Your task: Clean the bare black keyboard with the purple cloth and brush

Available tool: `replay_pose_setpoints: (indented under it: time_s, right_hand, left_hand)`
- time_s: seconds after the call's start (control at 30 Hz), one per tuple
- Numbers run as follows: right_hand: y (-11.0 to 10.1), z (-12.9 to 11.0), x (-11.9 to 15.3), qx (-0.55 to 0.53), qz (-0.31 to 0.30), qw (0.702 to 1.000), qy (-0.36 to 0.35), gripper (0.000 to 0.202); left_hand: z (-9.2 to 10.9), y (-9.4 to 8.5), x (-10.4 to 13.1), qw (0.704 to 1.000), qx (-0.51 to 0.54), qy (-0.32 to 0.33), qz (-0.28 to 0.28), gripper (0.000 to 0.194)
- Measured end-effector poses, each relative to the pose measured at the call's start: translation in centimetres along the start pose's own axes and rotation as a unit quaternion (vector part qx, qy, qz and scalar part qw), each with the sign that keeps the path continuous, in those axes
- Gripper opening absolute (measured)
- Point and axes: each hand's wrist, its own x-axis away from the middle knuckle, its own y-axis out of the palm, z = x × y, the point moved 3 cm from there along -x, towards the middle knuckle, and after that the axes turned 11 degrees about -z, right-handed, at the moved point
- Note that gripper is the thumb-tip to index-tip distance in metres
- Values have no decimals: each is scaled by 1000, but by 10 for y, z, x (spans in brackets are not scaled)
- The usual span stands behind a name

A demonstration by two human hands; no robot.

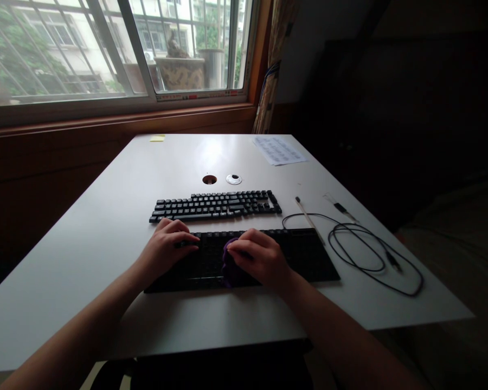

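A black keyboard (309,260) lies across the near part of the table, its large middle area dark and apparently without keycaps. My right hand (262,257) is closed on a soft purple cloth (228,271), pressed against the middle of the keyboard. My left hand (166,244) rests at the keyboard's upper left, with thumb and fingers stretched out and apart. Its fingertips touch or hover just over the board; I cannot tell which. Behind the keyboard, loose black keycaps (211,210) are laid out in rows like a keyboard layout.
Right of the keyboard lie a coiled black cable (361,268), a thin stick with a dark brush-like tip (305,211) and a small wire tool (341,207). Farther back are a round hole (210,180), a metal ring cover (233,179), printed sheets (278,150) and a yellow note (157,138).
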Motion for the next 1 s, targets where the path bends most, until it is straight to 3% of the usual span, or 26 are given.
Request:
replay_pose_setpoints:
  time_s: [0.63,1.0]
  right_hand:
    - [0,1,1,5,-6,1000,-3,7]
    - [3,3,1,-2,-14,1000,0,10]
  left_hand:
    - [-1,-5,0,999,14,-15,-44,12]
    - [0,-6,0,999,29,-23,-38,15]
